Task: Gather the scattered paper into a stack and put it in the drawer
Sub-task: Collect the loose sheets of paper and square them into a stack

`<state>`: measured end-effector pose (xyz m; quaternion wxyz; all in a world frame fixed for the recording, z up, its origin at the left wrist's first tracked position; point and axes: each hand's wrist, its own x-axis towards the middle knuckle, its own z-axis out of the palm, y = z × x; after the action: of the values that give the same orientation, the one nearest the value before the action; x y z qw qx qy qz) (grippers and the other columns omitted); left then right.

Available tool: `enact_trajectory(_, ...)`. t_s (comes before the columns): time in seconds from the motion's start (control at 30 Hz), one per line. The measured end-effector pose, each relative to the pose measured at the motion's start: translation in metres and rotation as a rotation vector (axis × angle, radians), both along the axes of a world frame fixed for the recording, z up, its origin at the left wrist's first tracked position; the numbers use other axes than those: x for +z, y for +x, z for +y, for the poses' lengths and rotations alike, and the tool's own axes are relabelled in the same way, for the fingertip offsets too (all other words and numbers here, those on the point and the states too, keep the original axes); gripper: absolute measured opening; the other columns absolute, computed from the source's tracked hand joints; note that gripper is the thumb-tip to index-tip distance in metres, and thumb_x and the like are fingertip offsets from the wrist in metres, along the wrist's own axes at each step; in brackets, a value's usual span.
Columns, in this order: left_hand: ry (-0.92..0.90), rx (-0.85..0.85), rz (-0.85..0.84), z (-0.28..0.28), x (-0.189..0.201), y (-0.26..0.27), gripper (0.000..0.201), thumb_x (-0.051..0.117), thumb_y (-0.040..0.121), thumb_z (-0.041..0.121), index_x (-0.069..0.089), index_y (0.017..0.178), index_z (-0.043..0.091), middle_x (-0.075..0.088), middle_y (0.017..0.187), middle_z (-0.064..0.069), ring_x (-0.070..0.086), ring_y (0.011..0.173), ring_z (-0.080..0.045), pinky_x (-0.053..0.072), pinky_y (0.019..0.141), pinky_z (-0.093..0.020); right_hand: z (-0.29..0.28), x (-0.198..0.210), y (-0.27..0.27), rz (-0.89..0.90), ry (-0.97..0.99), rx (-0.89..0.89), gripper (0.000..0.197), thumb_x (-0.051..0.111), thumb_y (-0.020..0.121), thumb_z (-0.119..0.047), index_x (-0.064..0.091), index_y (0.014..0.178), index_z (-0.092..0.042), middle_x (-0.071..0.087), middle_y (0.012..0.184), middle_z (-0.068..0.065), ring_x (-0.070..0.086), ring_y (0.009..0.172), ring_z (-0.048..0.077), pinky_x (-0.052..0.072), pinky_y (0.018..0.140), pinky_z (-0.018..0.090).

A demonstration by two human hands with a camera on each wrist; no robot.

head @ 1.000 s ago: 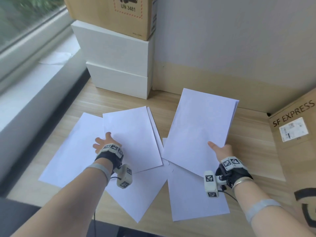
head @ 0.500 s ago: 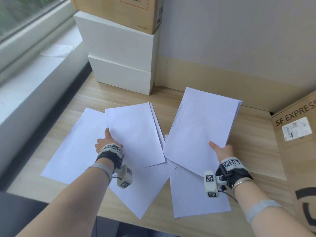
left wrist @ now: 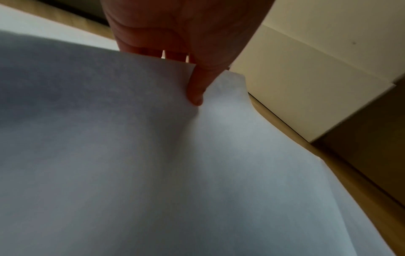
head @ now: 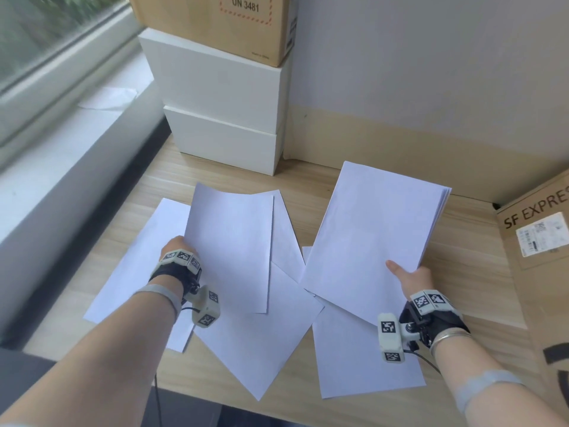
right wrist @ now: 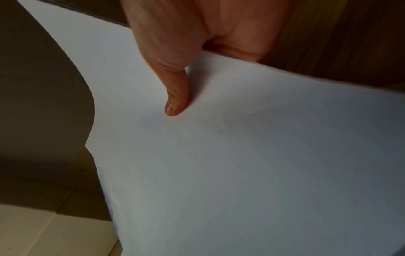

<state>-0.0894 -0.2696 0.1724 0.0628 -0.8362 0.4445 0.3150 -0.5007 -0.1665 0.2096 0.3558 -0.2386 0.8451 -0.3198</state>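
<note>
Your desk (head: pixel 308 186) of pale wood runs under everything, with a window sill along its left side and a wall behind. At the back left stand two white boxes (head: pixel 221 118) stacked one on the other, with a brown carton (head: pixel 215 23) marked UN 3481 on top. A cardboard box (head: pixel 542 272) printed SF EXPRESS sits at your right edge.

Loose white sheets (head: pixel 255 343) lie overlapping and fanned at different angles across the near half of the desk, from the left side to under your right forearm.

Your right arm reaches forward from the lower right. Your right hand (head: pixel 414 277) grips the near corner of a stack of paper (head: pixel 372 235), held above the loose sheets and angled away toward the wall; the stack's far right edge shows several layers. In the right wrist view the thumb (right wrist: pixel 177 97) lies flat on top of the stack (right wrist: pixel 263 155) and the fingers curl beneath its edge.

Your left arm comes in from the lower left, wrist straight. Your left hand (head: pixel 177 245) pinches the left edge of a single sheet (head: pixel 231 245), raised off the desk with its top edge curving. The left wrist view shows the thumb (left wrist: pixel 197 86) on top of that sheet (left wrist: pixel 109 155) and the fingers under it.
</note>
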Motion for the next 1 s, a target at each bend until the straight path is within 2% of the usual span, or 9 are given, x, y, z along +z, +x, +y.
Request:
enact_trajectory(0.13,0.078,-0.036,-0.170,-0.012,-0.019,0.035,0.036,0.053,0.079,0.012,0.060,0.115,0.009,0.056,0.123,-0.016,0.046,0.121,-0.036,0.039,0.099,-0.045,-0.004,-0.005,0.004,-0.011,0.001,0.012,0.036,0.070,0.082,-0.016,0.062,0.102,0.013,0.064,0.112,0.029,0.054,0.086,0.023,0.039,0.077,0.030)
enact_trajectory(0.23,0.174,-0.046,-0.243,-0.011,-0.031,0.053,0.046,0.051,0.069,0.015,0.059,0.115,0.018,0.051,0.121,-0.011,0.040,0.118,-0.034,0.035,0.095,-0.045,-0.008,-0.008,0.010,-0.014,0.003,0.021,0.029,0.071,0.082,-0.017,0.062,0.097,0.006,0.064,0.112,0.028,0.054,0.085,0.022,0.040,0.079,0.030)
enact_trajectory(0.33,0.176,-0.023,-0.222,-0.007,-0.032,0.067,0.051,0.053,0.066,0.016,0.057,0.117,0.020,0.048,0.122,-0.009,0.039,0.117,-0.033,0.036,0.094,-0.043,-0.012,-0.013,0.014,-0.013,0.003,0.039,0.037,0.071,0.081,-0.018,0.062,0.102,0.011,0.064,0.112,0.028,0.055,0.086,0.022,0.040,0.080,0.031)
enact_trajectory(0.43,0.142,0.015,-0.247,-0.002,-0.022,0.072,0.047,0.052,0.074,0.013,0.054,0.121,0.017,0.039,0.129,-0.010,0.034,0.123,-0.033,0.038,0.101,-0.045,-0.016,-0.016,0.017,-0.007,0.011,0.048,0.041,0.071,0.081,-0.019,0.062,0.104,0.014,0.064,0.112,0.028,0.059,0.088,0.027,0.040,0.079,0.031)
enact_trajectory(0.53,0.054,0.065,-0.207,0.001,-0.016,0.075,0.033,0.053,0.079,0.014,0.055,0.112,0.016,0.034,0.125,-0.011,0.032,0.121,-0.035,0.038,0.102,-0.047,-0.019,-0.017,0.020,0.004,0.013,0.051,0.035,0.071,0.081,-0.019,0.063,0.099,0.010,0.065,0.111,0.029,0.058,0.086,0.025,0.040,0.078,0.030)
enact_trajectory(0.63,-0.039,0.126,-0.133,0.000,-0.013,0.081,0.023,0.055,0.078,0.009,0.052,0.099,0.017,0.046,0.118,-0.014,0.043,0.116,-0.037,0.034,0.102,-0.047,-0.022,-0.019,0.019,0.004,0.013,0.047,0.043,0.072,0.080,-0.020,0.061,0.104,0.014,0.064,0.111,0.028,0.061,0.089,0.028,0.044,0.083,0.035)
enact_trajectory(0.77,-0.243,0.197,0.013,0.004,-0.016,0.084,0.033,0.046,0.076,0.000,0.034,0.100,0.018,0.055,0.084,-0.018,0.057,0.081,-0.037,0.045,0.083,-0.044,-0.024,-0.023,0.018,-0.017,0.020,0.035,0.051,0.075,0.077,-0.027,0.060,0.109,0.011,0.065,0.111,0.024,0.063,0.096,0.032,0.046,0.087,0.037)
enact_trajectory(0.87,-0.218,0.200,0.122,0.004,-0.009,0.083,0.029,0.050,0.082,0.003,0.049,0.109,0.012,0.061,0.097,-0.022,0.057,0.085,-0.035,0.044,0.076,-0.037,-0.026,-0.024,0.016,-0.013,0.023,0.038,0.055,0.076,0.075,-0.028,0.059,0.109,0.011,0.065,0.111,0.025,0.063,0.101,0.035,0.046,0.088,0.038)
enact_trajectory(1.0,-0.154,0.112,0.222,-0.002,-0.004,0.085,0.027,0.049,0.085,-0.001,0.061,0.108,0.002,0.062,0.115,-0.026,0.058,0.106,-0.039,0.045,0.092,-0.042,-0.026,-0.021,0.017,-0.017,0.011,0.049,0.052,0.076,0.076,-0.025,0.060,0.108,0.013,0.064,0.111,0.028,0.064,0.099,0.034,0.047,0.089,0.039)
